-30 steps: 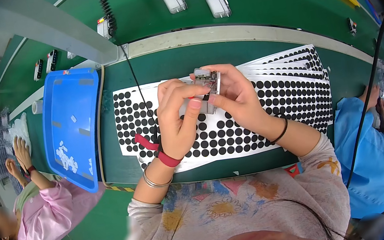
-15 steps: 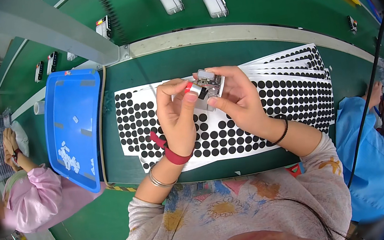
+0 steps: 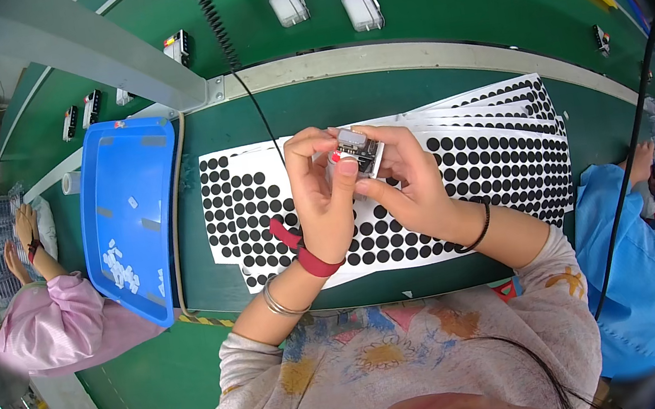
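In front of my chest, both hands hold a small electronic device [image 3: 367,149] with a clear plastic housing and an open circuit-board side facing up. My left hand [image 3: 318,210] is closed, with its thumb over a red-and-white cylinder [image 3: 336,156] at the device's left side; only the red end shows clearly. The fingers of my right hand [image 3: 419,191] wrap the device's right side, with the thumb along its lower edge. Below the hands lie white sheets of round black stickers [image 3: 407,237], some with bare patches. Whether the cylinder sits fully in the housing is hidden.
On the left stands a blue tray [image 3: 112,209] with small white pieces [image 3: 121,271]. Beyond a pale rail [image 3: 341,60], several similar devices [image 3: 362,9] lie on a green surface. A coiled cable [image 3: 214,21] hangs nearby. One person in pink [image 3: 59,322] works left, another in blue [image 3: 626,271] right.
My left hand has moved right, bringing the red-and-white cylinder against the device, and its thumb now covers most of it. The coiled cable has swung right.
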Tool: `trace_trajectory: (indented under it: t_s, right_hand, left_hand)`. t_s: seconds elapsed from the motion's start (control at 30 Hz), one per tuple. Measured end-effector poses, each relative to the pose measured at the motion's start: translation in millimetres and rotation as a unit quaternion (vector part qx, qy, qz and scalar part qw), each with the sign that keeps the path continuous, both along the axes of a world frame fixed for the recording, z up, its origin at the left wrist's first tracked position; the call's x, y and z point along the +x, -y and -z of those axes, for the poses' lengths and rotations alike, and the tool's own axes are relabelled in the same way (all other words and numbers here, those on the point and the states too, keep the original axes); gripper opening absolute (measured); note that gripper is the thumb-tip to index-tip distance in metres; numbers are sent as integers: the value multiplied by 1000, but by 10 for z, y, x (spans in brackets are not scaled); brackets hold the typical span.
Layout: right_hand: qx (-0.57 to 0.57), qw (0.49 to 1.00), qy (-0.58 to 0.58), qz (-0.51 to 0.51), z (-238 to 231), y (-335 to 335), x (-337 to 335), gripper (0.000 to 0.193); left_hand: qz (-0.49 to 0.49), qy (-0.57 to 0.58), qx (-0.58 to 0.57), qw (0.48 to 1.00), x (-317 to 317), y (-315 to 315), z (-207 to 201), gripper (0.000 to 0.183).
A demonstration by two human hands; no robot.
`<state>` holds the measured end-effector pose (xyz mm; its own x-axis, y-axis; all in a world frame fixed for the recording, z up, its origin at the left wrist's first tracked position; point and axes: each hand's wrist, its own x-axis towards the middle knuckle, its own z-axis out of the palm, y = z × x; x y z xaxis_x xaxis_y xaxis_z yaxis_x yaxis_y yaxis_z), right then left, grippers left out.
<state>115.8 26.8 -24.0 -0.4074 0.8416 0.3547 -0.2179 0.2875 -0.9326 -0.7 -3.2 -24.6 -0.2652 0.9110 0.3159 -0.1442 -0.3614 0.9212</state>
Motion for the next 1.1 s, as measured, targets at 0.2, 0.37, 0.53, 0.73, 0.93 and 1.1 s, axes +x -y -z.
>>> trace_trajectory:
  t_s: [0.2,0.37,0.53,0.73,0.93,1.1]
  right_hand:
    - [28,998,48,-21,-15,-108,95,39]
    - [-4,998,35,-60,-65,-150,108,40]
    - [12,997,53,-63,-10,-161,162,37]
    - [50,994,68,-71,-85,-134,194,28]
    - [45,992,47,-109,-122,-166,167,28]
    - [-12,994,10,-106,-96,-119,125,36]
  left_hand:
    - [41,-33,-36,998,-23,32,-107,43]
    - [92,-19,-61,994,-190,3,-100,38]
    - [146,44,-54,987,-230,38,-151,38]
    - [67,-93,-6,993,-205,103,-180,36]
    - [0,-133,23,991,-170,150,-102,33]
    - [25,-82,14,996,-166,111,-115,29]
